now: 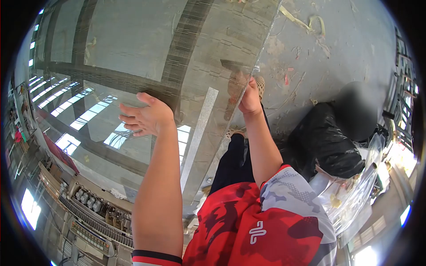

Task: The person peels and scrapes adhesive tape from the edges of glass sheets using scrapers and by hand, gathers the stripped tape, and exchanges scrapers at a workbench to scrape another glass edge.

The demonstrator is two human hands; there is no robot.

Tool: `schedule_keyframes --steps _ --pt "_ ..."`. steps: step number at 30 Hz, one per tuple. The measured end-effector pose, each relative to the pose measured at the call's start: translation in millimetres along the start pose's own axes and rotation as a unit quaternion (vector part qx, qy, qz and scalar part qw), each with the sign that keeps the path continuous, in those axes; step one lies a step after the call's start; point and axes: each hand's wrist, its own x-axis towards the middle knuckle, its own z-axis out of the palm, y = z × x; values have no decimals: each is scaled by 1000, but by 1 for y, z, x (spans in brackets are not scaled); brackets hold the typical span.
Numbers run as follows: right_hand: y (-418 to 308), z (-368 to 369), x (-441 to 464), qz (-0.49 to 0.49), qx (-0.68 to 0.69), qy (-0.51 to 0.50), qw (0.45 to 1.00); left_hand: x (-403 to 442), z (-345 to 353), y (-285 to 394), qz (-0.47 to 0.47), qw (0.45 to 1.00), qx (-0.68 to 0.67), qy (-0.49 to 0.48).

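Observation:
A large clear glass sheet (pixel 128 40) with rows of fine lines fills the upper left, and reflections of windows lie across it. My left hand (pixel 148 115) is over the glass with its fingers spread; whether the palm presses on it I cannot tell. At the sheet's right edge my right hand (pixel 250 98) is closed around the border, some fingers showing dimly through the glass. Near those fingers, a dark pointed shape (pixel 231 65) shows in or behind the glass, its kind unclear. A pale speckled strip (pixel 199 137) runs along the sheet between my hands.
Scraps and a yellowish strap (pixel 295 18) litter the grey floor (pixel 328 62). Close on the right is a person in dark clothes (pixel 326 142), beside crumpled clear plastic (pixel 355 199). Machinery with a row of rollers (pixel 95 217) stands at the lower left.

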Motion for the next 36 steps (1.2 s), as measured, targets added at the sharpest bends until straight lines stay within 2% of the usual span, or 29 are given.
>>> schedule_keyframes --steps 4,7,9,11,19,21,29,31,32,35,36 --pt "6 1 0 -11 32 -29 999 -1 -1 2 4 1000 3 0" --pt "-3 2 16 -7 81 15 997 -2 -1 0 3 1000 8 3" --pt "-8 -1 14 -13 52 0 999 -1 1 0 5 1000 5 -1" --pt "-6 -3 3 10 -37 -4 999 -1 0 -1 5 1000 8 -2" --pt "-8 -5 14 2 13 -61 998 -2 0 1 -1 1000 5 -2" --pt "-3 1 3 -11 -26 15 999 0 0 1 2 1000 6 -1" --pt "-5 -1 9 14 26 -24 999 0 1 0 1 1000 0 4" --pt "0 6 -9 15 -18 16 1000 0 1 0 4 1000 -4 5" --pt "1 11 -12 33 10 44 998 1 1 1 3 1000 -2 4" --pt "-5 10 2 20 -9 20 1000 -1 0 -1 3 1000 2 0" --pt "-11 15 8 28 -17 48 998 -1 0 0 3 1000 -2 1"
